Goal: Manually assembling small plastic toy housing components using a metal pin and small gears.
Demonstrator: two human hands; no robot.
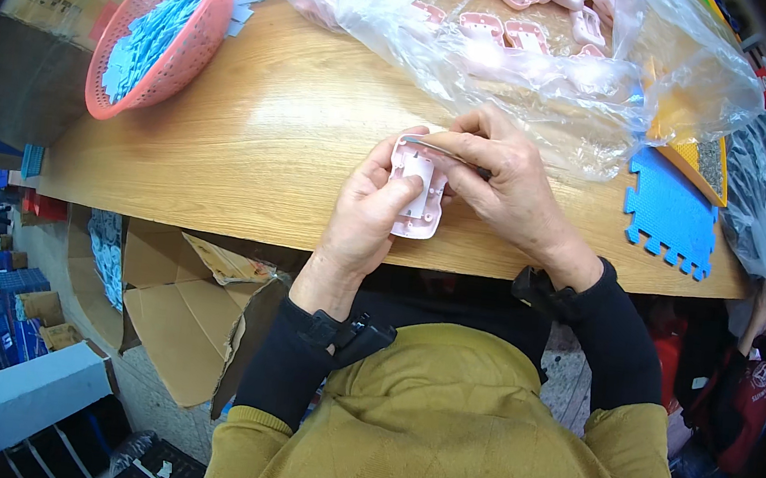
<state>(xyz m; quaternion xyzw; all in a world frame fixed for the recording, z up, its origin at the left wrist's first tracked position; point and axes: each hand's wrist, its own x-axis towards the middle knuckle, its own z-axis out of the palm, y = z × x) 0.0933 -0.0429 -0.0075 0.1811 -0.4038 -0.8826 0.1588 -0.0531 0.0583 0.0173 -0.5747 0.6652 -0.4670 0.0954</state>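
Head view: left hand (369, 208) grips a pink plastic casing (417, 188) at the counter (254, 132) edge; right hand (501, 179) pinches tweezers (444, 149) over the casing.

Both forearms, in dark sleeves with a black band at each wrist, rise from the near edge and converge. The left hand (369, 208) is curled, thumb pressed forward. The right hand (501, 181) angles in from the right, fingers pinched together, touching the left.

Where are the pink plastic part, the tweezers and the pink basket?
pink plastic part (416, 207): head view, its lower middle.
tweezers (444, 150): head view, mid-shaft.
pink basket (201, 38): head view, its outer mesh wall.
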